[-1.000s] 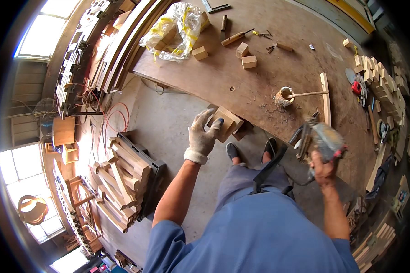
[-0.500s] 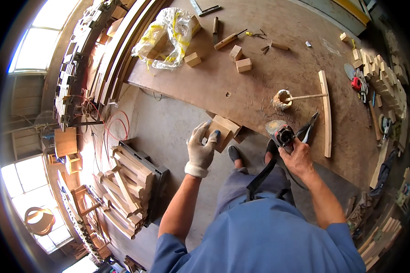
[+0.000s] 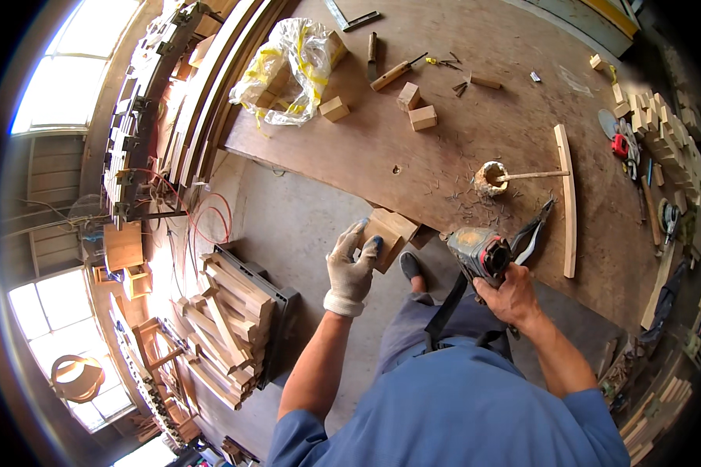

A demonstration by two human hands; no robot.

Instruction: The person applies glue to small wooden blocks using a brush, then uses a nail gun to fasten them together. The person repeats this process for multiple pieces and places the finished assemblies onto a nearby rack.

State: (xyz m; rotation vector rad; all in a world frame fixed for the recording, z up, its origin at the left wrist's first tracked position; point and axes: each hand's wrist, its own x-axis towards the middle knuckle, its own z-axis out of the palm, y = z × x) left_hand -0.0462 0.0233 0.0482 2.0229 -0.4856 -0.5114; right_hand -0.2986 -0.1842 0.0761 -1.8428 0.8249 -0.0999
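Note:
My left hand [image 3: 350, 268], in a pale work glove with dark-stained fingertips, has its thumb and fingers closed around a light wooden block [image 3: 385, 238] at the bench's near edge. Opposite it, my bare right hand [image 3: 516, 297] grips a worn, dusty power drill [image 3: 475, 251] with dark and red parts by its handle. The drill's body is just off the bench edge, right of the block and apart from it. Whether a bit is fitted cannot be made out. Pliers [image 3: 534, 232] with long handles lie on the bench just beyond the drill.
On the brown bench [image 3: 327, 163] are a crusted glue pot [image 3: 491, 179] with a stick, a wooden strip [image 3: 566, 210], loose blocks [image 3: 423, 118], a chisel [image 3: 393, 74], scattered nails and a plastic bag [image 3: 296, 70]. A stack of wooden pieces [image 3: 222, 327] stands left of me.
My right hand has brought the drill back toward my body and slightly left, nearer the block. My left hand keeps its hold on the block. One of my shoes is now hidden.

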